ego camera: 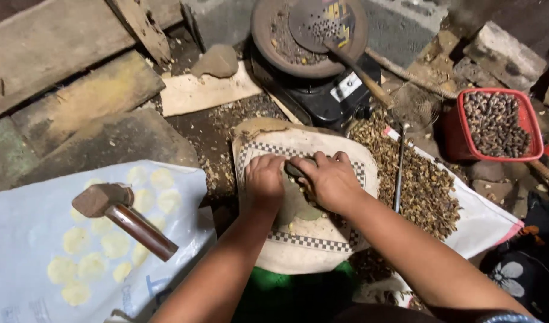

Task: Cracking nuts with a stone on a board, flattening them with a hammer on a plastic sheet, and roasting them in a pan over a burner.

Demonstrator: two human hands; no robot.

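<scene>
Your two hands meet over a flat grey stone (295, 206) that sits in the middle of a pale cloth with a checked border (310, 242), right in front of you. Your left hand (264, 182) is curled into a loose fist, knuckles up, resting on the stone. Your right hand (329, 181) has its fingers bent over a small dark thing (297, 169) at the top edge of the stone, and it seems to pinch that thing, but I cannot tell what it is. The hands touch each other. To your left, a hammer (122, 215) lies on a white sheet (23, 239) among flat yellow rounds (75, 240). To your right is a heap of brown husks (421, 185), with a thin metal rod (399, 173) just beside the cloth. Farther off are a red basket of dark nuts (496, 122) and a round pan with a holed scoop (313, 30) on a black stove (322, 90). Here is what could go wrong: your fingers are packed close on the stone, so a slip could pinch them. The small thing could roll off into the husks and get lost. The stove is near your reach, so a wide arm swing could bump the pan.
</scene>
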